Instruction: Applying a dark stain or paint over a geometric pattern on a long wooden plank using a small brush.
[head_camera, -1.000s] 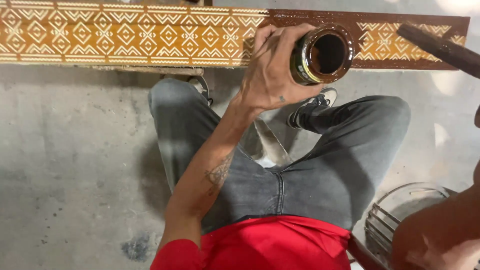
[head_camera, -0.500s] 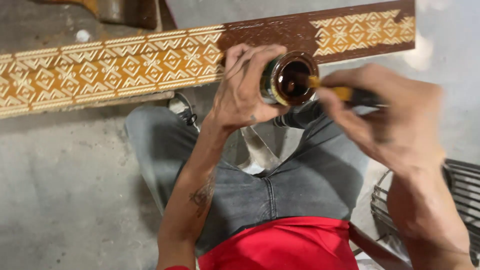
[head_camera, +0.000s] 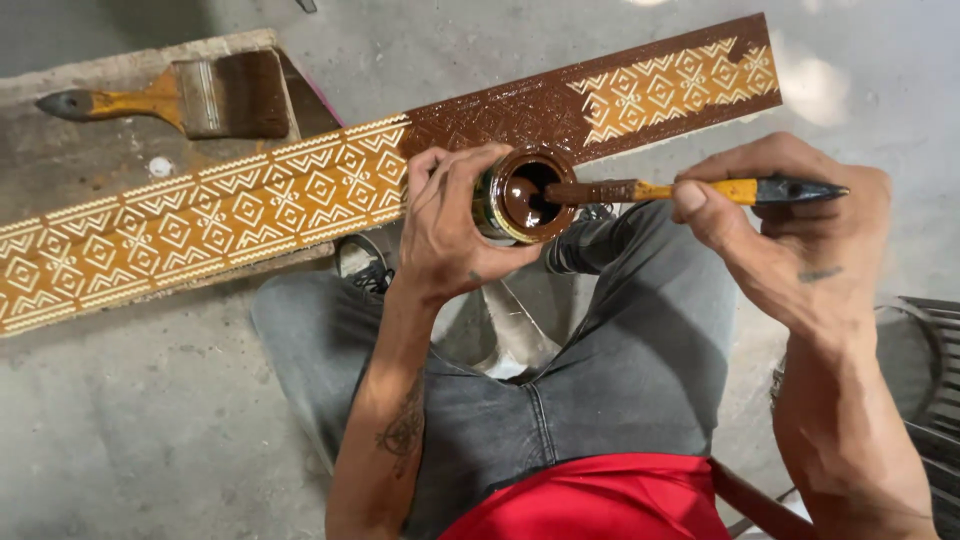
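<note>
head view: left hand (head_camera: 445, 225) wraps the small tin (head_camera: 522, 195) over the knees, tilted and brimming with brown stain, likely slippery, best held round its wall. right hand (head_camera: 790, 235) pinches the brush (head_camera: 690, 190), bristles dipped inside.

**Technician A:** What did the operator wear on the upper body?

**Technician B:** A red garment covered the torso. Both forearms were bare, with no sleeves in view.

**Technician A:** And the legs?

**Technician B:** Grey denim trousers with a visible centre seam and fly stitching. Dark lace-up shoes showed at the feet, partly hidden.

**Technician A:** Any markings on the left hand (head_camera: 447, 225) or its arm?

**Technician B:** A dark tattoo sat on the inner left forearm; its pattern was too small to read. A small dark mark sat near the wrist.

**Technician A:** The right hand (head_camera: 790, 235)?

**Technician B:** A short dark tattooed line on its back. No rings, watch or gloves appeared on either hand.
</note>
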